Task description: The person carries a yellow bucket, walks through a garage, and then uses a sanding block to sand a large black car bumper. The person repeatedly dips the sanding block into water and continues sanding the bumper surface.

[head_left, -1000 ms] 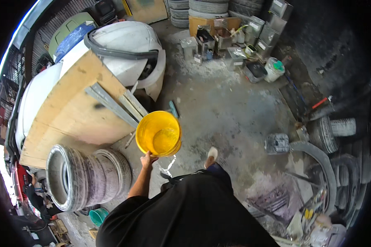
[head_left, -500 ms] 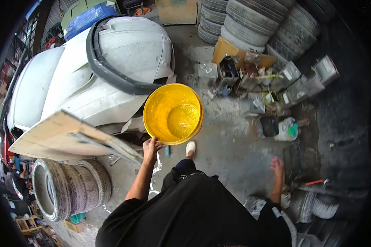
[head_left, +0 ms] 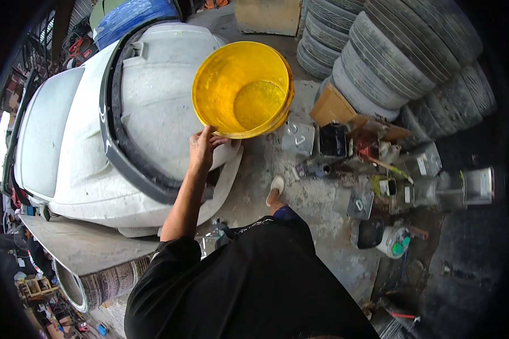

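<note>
A yellow plastic bucket hangs in front of me, tipped so that I look down into it. Its bottom has a wet shine, but I cannot tell how much liquid is inside. My left hand grips the near rim, fingers closed over its edge. Behind and left of the bucket lies the front end of a whitish car, dusty, with a dark curved strip across it. My right hand is outside the picture, along with its forearm.
Stacked tires stand at the far right. Metal cans and a cardboard piece crowd the floor before them. A white jug with green caps sits nearer. At left, a board leans over more tires.
I have stepped forward, carrying the bucket farther ahead in my left hand. The cans and jug now appear lower in view. My right hand has gone out of sight.
</note>
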`<action>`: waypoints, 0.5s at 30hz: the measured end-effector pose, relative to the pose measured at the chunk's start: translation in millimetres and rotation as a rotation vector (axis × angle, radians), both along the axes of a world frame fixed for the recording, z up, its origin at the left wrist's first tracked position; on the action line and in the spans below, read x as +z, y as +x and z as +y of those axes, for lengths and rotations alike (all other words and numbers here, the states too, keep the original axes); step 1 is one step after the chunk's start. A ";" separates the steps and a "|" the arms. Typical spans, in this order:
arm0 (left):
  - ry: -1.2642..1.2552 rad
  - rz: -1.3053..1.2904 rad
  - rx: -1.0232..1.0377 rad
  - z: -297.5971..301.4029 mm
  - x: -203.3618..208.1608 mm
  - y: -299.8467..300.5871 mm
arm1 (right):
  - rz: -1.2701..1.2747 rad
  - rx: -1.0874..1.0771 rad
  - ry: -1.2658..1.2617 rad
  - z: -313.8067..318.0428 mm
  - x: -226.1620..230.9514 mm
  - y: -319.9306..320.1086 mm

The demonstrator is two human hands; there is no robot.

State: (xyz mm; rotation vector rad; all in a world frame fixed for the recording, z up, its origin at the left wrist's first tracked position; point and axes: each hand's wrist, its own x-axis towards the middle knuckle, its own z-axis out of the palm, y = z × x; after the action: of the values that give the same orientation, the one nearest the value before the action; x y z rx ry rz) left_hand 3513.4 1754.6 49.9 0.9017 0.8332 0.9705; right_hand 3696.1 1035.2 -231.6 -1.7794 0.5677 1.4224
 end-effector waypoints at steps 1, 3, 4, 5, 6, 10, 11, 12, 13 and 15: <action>0.009 0.018 -0.007 27.9 9.5 22.3 | -0.023 -0.011 0.018 34.4 -3.4 29.8; 0.038 0.007 0.049 83.5 22.6 70.4 | -0.097 -0.021 0.059 103.7 -7.4 106.2; 0.034 0.023 0.056 112.1 25.8 85.2 | -0.160 -0.014 0.075 139.3 -2.7 149.4; 0.042 0.000 0.088 143.5 29.5 101.1 | -0.234 -0.013 0.097 176.3 4.2 192.9; 0.055 -0.030 0.118 172.0 34.5 119.0 | -0.310 -0.017 0.124 214.0 14.8 234.5; 0.042 0.003 0.122 283.2 64.4 170.0 | -0.614 -0.049 0.248 365.7 61.5 375.2; 0.042 0.041 0.142 310.5 68.1 181.9 | -0.663 -0.046 0.279 402.4 73.6 402.5; 0.045 0.080 0.169 335.1 71.9 193.2 | -0.693 -0.019 0.311 437.5 81.0 422.3; 0.057 0.085 0.184 357.8 74.4 203.3 | -0.723 0.013 0.348 478.2 91.9 441.4; 0.052 0.110 0.194 410.2 67.5 229.9 | -0.631 0.052 0.438 509.8 79.8 475.7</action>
State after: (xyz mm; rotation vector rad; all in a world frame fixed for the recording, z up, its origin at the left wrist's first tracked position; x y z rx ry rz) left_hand 3743.3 2164.9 117.3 0.9379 1.0070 1.1225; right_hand 4171.8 1545.0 -151.8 -1.7497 -0.1159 0.8482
